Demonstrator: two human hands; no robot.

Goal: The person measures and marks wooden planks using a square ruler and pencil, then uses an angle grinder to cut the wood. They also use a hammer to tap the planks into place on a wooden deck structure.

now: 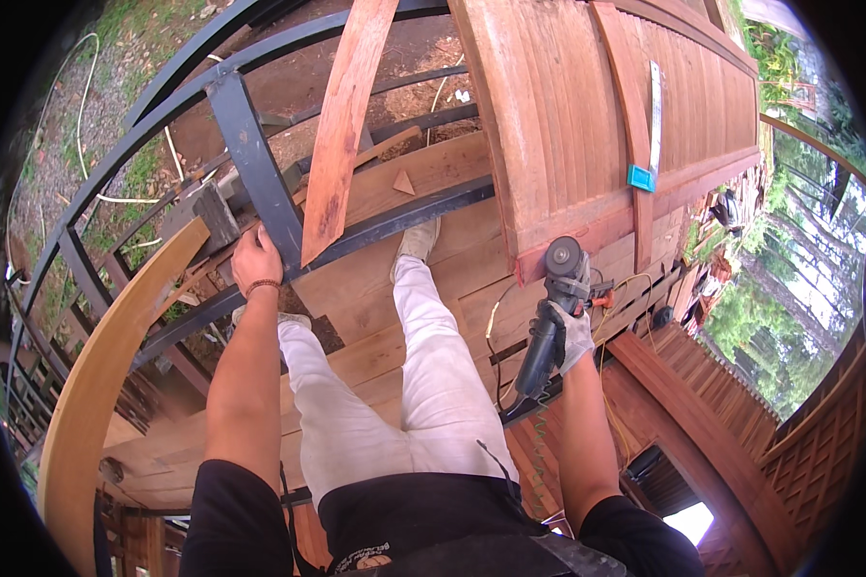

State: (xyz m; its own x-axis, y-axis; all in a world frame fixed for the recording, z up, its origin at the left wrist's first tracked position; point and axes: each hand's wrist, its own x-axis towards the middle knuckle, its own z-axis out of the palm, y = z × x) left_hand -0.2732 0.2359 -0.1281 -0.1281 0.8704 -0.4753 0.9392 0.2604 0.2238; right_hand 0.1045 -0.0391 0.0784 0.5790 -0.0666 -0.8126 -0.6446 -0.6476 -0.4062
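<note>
My right hand (575, 337), in a pale glove, grips a dark angle grinder (544, 348). The grinder's round disc (563, 256) is up beside the near corner of a large slatted wooden panel (558, 125); whether they touch I cannot tell. My bare left hand (257, 258) has its fingers curled beside a dark metal post (253, 159) and a weathered wooden block (216, 213). What lies under those fingers is hidden. A narrow wooden board (346, 125) leans upright just right of the post.
A metal ruler with a blue head (642, 179) lies on a wooden strip (635, 125) across the panel. At left rises a curved wooden rail (96, 385). My shoes stand on wooden planks (462, 240) by a dark metal bar (404, 207). Cables trail at right.
</note>
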